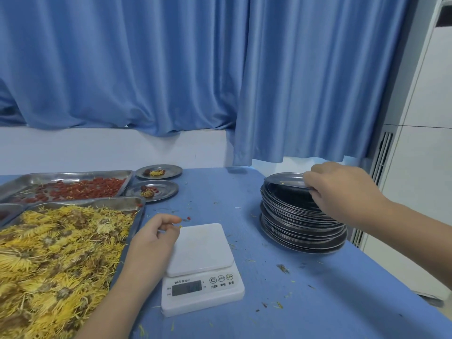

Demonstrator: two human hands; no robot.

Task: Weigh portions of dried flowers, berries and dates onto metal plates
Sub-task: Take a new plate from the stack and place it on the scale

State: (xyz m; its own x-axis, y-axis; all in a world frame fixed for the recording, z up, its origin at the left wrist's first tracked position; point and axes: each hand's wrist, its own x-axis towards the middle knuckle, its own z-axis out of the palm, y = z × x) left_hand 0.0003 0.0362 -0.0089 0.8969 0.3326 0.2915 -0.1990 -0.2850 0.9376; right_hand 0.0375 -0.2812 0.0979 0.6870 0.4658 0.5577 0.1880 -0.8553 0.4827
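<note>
A white digital scale point(200, 248) stands bare on the blue table. My left hand point(152, 238) hovers at its left edge, fingers loosely curled and holding nothing I can see. A tall stack of metal plates point(300, 223) stands at the right. My right hand point(340, 189) grips the rim of the top plate point(285, 179), which is tilted up. A tray of yellow dried flowers point(61, 253) lies at the left, with a tray of red berries point(78, 188) behind it. Two filled plates point(159, 171) point(151, 190) sit behind the trays.
A blue curtain point(195, 69) hangs behind the table over a white ledge. A white appliance point(420, 143) stands at the right past the table edge. Loose petals and a red berry point(188, 218) lie scattered on the blue cloth point(305, 302).
</note>
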